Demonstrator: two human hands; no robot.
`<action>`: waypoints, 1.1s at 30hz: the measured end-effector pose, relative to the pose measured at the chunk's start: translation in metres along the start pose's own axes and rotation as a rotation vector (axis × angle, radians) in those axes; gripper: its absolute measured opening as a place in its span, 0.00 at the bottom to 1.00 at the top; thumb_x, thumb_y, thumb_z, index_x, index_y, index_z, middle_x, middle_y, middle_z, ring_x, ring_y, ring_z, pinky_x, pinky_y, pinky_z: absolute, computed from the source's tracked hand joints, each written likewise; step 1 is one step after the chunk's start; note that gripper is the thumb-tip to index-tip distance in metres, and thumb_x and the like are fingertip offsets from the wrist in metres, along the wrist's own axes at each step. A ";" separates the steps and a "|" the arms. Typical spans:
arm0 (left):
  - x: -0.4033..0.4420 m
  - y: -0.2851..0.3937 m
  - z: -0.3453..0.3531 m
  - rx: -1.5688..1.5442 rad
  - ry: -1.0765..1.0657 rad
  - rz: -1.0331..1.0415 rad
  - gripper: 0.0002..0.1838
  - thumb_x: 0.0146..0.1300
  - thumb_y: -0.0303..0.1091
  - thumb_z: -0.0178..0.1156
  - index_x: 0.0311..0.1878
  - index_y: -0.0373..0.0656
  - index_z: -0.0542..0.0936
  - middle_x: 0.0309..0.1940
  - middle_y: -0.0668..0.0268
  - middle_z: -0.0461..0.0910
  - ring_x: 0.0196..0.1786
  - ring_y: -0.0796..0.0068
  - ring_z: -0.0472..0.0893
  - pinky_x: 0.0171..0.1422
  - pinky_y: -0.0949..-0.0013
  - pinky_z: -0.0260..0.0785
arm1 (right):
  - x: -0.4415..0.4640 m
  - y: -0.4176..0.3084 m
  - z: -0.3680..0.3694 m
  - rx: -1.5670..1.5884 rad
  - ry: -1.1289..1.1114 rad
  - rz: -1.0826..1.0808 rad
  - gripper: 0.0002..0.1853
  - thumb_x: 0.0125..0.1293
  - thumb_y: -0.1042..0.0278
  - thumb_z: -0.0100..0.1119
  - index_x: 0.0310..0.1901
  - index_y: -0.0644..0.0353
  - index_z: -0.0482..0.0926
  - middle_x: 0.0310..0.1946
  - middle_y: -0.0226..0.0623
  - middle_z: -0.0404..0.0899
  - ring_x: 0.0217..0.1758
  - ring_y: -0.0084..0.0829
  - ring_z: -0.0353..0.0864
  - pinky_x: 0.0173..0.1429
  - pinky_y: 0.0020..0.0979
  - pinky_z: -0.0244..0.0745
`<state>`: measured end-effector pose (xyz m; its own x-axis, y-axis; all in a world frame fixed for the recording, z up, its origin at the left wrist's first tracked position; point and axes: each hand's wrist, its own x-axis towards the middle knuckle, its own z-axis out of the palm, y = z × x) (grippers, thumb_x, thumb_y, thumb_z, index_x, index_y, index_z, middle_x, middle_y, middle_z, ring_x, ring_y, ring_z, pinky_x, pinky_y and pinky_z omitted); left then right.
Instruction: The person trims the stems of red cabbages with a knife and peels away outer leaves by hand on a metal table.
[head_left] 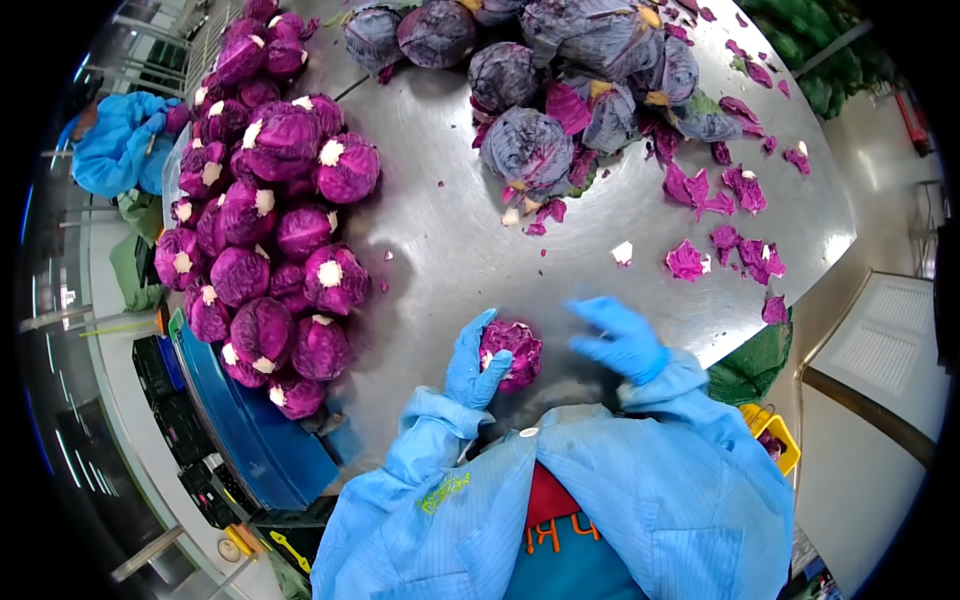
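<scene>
Blue gloves cover both of my hands. My left hand (472, 362) curls round the left side of a small purple-red cabbage (516, 356), its thumb resting on the front near a pale patch. This cabbage is at the table's near edge, close to my body. To the right of it, apart from it, my right hand (618, 338) is open, with fingers stretched toward the left and slightly blurred. I see nothing in that hand. Torn purple leaves (686, 262) and a white stem piece (622, 253) lie on the metal table (450, 250) beyond my hands.
A tall heap of bright purple trimmed cabbages (285, 140) fills the left side. Darker untrimmed cabbages (528, 150) are piled at the back. A blue bin (250, 410) stands at the lower left, a yellow basket (785, 440) at the lower right. Another person's blue sleeve (120, 145) shows far left.
</scene>
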<state>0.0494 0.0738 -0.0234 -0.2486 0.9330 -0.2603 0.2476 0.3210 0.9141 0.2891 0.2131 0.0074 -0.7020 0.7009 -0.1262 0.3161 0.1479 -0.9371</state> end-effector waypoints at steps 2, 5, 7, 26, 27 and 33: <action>-0.002 0.005 0.001 -0.027 0.015 0.001 0.45 0.53 0.55 0.70 0.69 0.41 0.64 0.61 0.52 0.68 0.64 0.57 0.69 0.70 0.59 0.60 | 0.009 -0.003 0.024 0.088 -0.206 -0.176 0.30 0.61 0.70 0.66 0.66 0.48 0.71 0.53 0.34 0.75 0.54 0.31 0.75 0.52 0.29 0.75; -0.011 0.007 0.006 0.211 0.090 0.000 0.51 0.46 0.56 0.75 0.68 0.38 0.62 0.58 0.49 0.69 0.64 0.56 0.69 0.70 0.59 0.60 | 0.005 0.026 0.051 0.118 -0.180 -0.262 0.24 0.61 0.74 0.64 0.60 0.53 0.75 0.53 0.36 0.75 0.54 0.32 0.77 0.55 0.30 0.75; -0.019 -0.010 0.014 0.261 0.142 -0.063 0.58 0.37 0.52 0.81 0.66 0.33 0.60 0.56 0.49 0.69 0.60 0.58 0.72 0.66 0.61 0.64 | 0.001 0.032 0.046 0.040 -0.219 -0.204 0.20 0.61 0.76 0.63 0.55 0.58 0.76 0.53 0.37 0.75 0.53 0.31 0.78 0.55 0.30 0.75; -0.001 0.033 -0.002 -1.251 -0.567 -0.377 0.58 0.40 0.34 0.75 0.74 0.36 0.52 0.69 0.55 0.64 0.70 0.61 0.67 0.75 0.58 0.57 | 0.016 0.040 -0.026 0.756 0.304 0.292 0.14 0.59 0.81 0.57 0.47 0.62 0.79 0.41 0.36 0.82 0.36 0.21 0.78 0.41 0.24 0.74; 0.001 0.041 -0.003 -1.259 -0.588 -0.371 0.58 0.39 0.34 0.76 0.74 0.36 0.53 0.68 0.56 0.64 0.69 0.61 0.68 0.75 0.58 0.58 | 0.024 0.040 -0.033 0.719 0.426 0.301 0.14 0.59 0.80 0.58 0.48 0.63 0.79 0.40 0.34 0.81 0.35 0.21 0.77 0.40 0.24 0.73; 0.004 0.041 0.000 -1.159 -0.486 -0.329 0.58 0.40 0.35 0.77 0.75 0.39 0.53 0.69 0.56 0.64 0.69 0.61 0.67 0.75 0.57 0.59 | 0.031 0.000 -0.038 -0.010 0.591 0.182 0.21 0.60 0.74 0.66 0.56 0.63 0.76 0.46 0.32 0.79 0.46 0.25 0.77 0.52 0.28 0.73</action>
<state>0.0586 0.0912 0.0130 0.2808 0.8794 -0.3846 -0.7696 0.4457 0.4573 0.2918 0.2619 0.0156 -0.1650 0.9831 -0.0794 0.4059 -0.0057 -0.9139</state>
